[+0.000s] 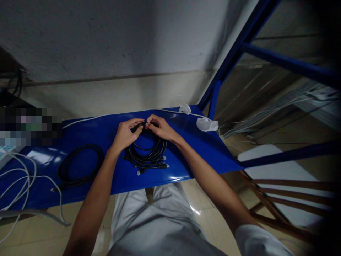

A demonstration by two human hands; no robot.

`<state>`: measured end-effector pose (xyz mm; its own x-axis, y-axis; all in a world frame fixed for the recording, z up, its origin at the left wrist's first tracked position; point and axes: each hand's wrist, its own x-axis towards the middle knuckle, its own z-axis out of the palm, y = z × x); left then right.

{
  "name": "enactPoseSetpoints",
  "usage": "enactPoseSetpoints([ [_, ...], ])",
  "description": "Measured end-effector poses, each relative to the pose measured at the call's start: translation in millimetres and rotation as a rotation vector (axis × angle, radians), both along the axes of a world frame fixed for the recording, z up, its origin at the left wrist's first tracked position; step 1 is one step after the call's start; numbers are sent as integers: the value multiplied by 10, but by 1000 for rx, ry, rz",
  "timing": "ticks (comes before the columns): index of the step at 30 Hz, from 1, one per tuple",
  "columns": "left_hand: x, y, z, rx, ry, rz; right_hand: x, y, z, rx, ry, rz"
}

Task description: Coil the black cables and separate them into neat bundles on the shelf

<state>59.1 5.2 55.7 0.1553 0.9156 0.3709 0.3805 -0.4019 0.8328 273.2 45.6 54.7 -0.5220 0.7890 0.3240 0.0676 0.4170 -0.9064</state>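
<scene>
L hand (126, 133) & R hand (161, 129), nearly closed, pinch looped blk cable coil (146, 161) w/ prob. metal plugs (165, 166)

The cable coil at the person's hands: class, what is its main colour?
Black; the cable coil shows best in the head view.

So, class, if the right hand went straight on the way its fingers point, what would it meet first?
Most likely the left hand, whose fingertips lie just ahead at the top of the black cable coil; exact depth is unclear from this one view.
</scene>
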Motion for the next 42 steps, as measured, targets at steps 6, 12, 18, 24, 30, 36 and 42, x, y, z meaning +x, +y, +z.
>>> enactPoseSetpoints([
  [6, -8, 7, -13, 34, 60, 4, 19, 49, -50, 79, -16, 38],
  [12, -17, -1, 8, 50, 102, 1, 24, 39, -64, 35, -36, 26],
  [18, 14, 15, -24, 58, 59, 26, 37, 18, -48, 24, -42, 29],
  [24, 48, 24, -50, 110, 133, 41, 41, 29, -64, 44, -84, 43],
  [30, 67, 14, -36, 144, 194, 48, 46, 35, -82, 37, -96, 52],
  [36, 60, 22, -35, 150, 246, 61, 45, 46, -109, 80, -81, 56],
  [42, 18, 46, -70, 148, 200, 65, 30, 14, -80, 121, -66, 44],
])
